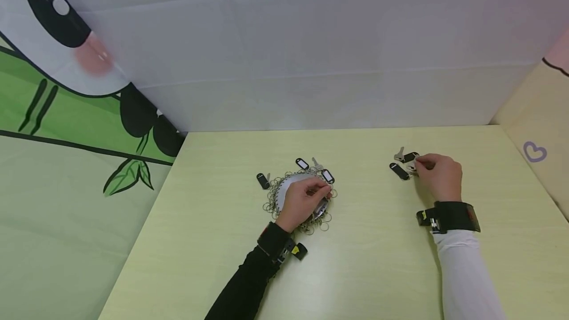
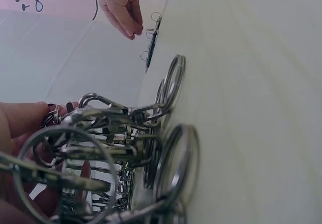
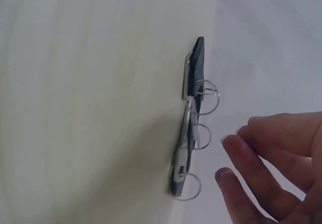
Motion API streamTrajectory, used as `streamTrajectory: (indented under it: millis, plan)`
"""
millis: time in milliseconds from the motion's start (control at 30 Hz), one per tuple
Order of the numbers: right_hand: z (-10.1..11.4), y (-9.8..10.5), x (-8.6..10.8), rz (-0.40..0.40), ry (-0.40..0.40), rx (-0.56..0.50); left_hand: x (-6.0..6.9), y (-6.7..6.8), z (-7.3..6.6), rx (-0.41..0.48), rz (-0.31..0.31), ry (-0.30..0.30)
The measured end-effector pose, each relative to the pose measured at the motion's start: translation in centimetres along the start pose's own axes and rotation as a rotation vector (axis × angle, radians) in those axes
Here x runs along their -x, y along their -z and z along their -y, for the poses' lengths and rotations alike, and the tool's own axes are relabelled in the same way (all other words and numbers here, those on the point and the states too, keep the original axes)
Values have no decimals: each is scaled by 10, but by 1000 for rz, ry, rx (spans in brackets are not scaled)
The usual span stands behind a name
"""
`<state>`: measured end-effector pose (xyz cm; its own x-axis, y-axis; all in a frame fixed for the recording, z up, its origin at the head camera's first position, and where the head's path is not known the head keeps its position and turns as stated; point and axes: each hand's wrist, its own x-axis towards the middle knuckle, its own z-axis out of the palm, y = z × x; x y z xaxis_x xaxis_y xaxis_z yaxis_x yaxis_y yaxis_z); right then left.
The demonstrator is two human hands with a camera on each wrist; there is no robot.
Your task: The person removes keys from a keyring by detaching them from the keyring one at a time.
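Note:
In the head view my left hand point(image 1: 304, 199) is over a round grey-white disc point(image 1: 283, 189) fringed with metal clasps and split rings. Its thumb and index finger meet at the disc's right edge. Up close in the left wrist view, those fingertips pinch a small metal clasp point(image 2: 53, 116), partly hidden behind larger clasps and rings point(image 2: 173, 158). My right hand point(image 1: 440, 177) hovers beside a small group of keys point(image 1: 399, 154) and black key tags point(image 1: 399, 171). In the right wrist view its fingers are loosely bent and apart from the tags' thin rings point(image 3: 201, 136), holding nothing.
Around the disc lie a black key tag point(image 1: 263, 180) on the left, two white-windowed key tags point(image 1: 302, 163) and a key point(image 1: 316, 163). The pale table point(image 1: 355, 260) meets a white cloth backdrop point(image 1: 311, 63) behind and a printed panel point(image 1: 533, 127) on the right.

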<state>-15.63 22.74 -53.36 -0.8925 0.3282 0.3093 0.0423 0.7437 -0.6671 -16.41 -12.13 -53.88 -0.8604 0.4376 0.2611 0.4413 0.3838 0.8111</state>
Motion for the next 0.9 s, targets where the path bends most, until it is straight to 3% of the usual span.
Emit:
streamTrajectory:
  millis: [200,333,467,533,633,733,900]
  plan:
    - [15,-4,1,11,60,-28,3,-1,-1,-21,15,6]
    - [30,-13,4,30,117,-54,4,-3,-3,-116,-60,28]
    - [46,-28,9,81,197,-50,5,-7,-7,-293,-110,131]
    - [56,-37,13,170,234,-41,7,-7,-9,-334,-92,184]
    - [69,-47,20,339,285,-31,8,-6,-10,-293,-39,212]
    - [79,-54,27,481,332,-42,6,-3,-8,-172,37,206]
    - [88,-67,37,577,386,-42,4,1,-7,-42,140,173]
